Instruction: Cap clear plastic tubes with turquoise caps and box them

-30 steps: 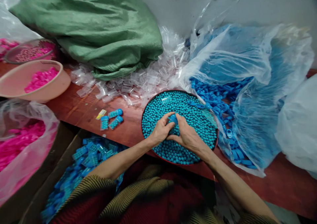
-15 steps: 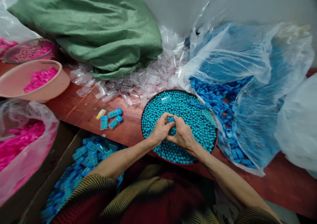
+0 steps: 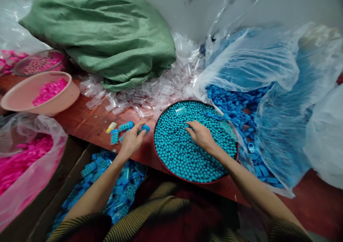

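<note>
My left hand (image 3: 131,141) is over the table left of the round tray, closed on a small bottle whose blue cap (image 3: 145,128) sticks out past the fingers; its body is mostly hidden. Beside that hand lie small clear bottles (image 3: 114,137) of blue beads with blue caps, one partly covered by the hand. My right hand (image 3: 201,135) hovers above the blue beads (image 3: 177,152) that fill the red-rimmed tray (image 3: 155,147). Its thumb and fingers are apart, with nothing visible between them. A loose clear bottle (image 3: 180,110) and a blue cap piece (image 3: 213,115) rest on the beads.
Empty clear bottles (image 3: 150,95) are heaped behind the tray, beside a green sack (image 3: 107,38). Blue plastic pieces (image 3: 230,99) spill from a clear bag (image 3: 284,127) at right. At left stand a pink basin (image 3: 56,104) and a box of filled bottles (image 3: 120,185).
Both hands were together over the tray around a blue-capped bottle. My left hand has carried it left to the other bottles; my right hand has let go and stays above the beads.
</note>
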`<state>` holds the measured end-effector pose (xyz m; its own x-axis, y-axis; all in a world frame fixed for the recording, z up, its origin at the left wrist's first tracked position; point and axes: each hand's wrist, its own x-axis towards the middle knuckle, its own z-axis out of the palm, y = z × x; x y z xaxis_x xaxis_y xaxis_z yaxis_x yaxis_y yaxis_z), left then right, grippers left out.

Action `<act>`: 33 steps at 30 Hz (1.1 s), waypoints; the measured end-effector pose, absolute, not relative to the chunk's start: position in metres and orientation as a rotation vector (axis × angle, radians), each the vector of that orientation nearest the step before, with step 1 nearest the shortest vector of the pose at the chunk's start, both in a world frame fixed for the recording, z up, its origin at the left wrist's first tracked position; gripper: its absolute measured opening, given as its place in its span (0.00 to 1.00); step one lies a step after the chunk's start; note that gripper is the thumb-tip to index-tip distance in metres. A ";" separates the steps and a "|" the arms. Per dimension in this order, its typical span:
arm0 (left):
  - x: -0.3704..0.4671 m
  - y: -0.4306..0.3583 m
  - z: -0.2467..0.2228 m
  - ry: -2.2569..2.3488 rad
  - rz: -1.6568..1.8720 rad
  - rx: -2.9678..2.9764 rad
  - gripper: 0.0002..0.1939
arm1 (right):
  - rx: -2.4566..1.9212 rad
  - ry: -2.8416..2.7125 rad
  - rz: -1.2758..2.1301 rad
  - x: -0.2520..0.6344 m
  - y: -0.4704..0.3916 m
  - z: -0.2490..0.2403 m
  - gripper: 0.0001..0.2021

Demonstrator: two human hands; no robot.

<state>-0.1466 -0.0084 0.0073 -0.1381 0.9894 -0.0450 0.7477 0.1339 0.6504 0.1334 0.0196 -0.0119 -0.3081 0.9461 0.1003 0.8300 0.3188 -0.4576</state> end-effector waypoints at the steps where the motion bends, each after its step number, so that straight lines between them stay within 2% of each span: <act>1: -0.148 -0.008 0.009 2.064 0.628 1.749 0.21 | -1.623 -2.189 0.461 0.132 0.034 -0.013 0.16; 4: -0.131 0.003 0.017 2.206 0.590 1.983 0.20 | -1.765 -2.013 0.447 0.123 0.074 -0.013 0.18; 8: -0.077 0.039 0.018 1.886 0.472 2.232 0.19 | -1.780 -1.900 0.433 0.121 0.098 -0.012 0.19; 13: -0.023 0.096 0.004 1.660 0.174 2.324 0.19 | -1.618 -1.850 0.488 0.165 0.062 -0.011 0.17; 18: -0.008 0.132 -0.003 1.473 0.014 2.188 0.19 | -1.689 -1.812 0.542 0.229 0.014 -0.009 0.17; 24: -0.013 0.131 0.000 1.236 -0.195 2.039 0.08 | -1.734 -1.834 0.436 0.255 0.016 -0.002 0.16; 27: 0.000 0.115 -0.001 1.260 -0.196 1.971 0.07 | -1.847 -2.023 0.248 0.239 0.037 0.005 0.17; 30: 0.027 0.099 -0.005 1.360 -0.086 1.938 0.11 | -2.051 -2.227 0.115 0.216 0.057 0.006 0.15; 33: 0.053 0.087 -0.010 1.428 0.049 1.865 0.11 | -2.165 -2.370 0.055 0.203 0.068 0.002 0.13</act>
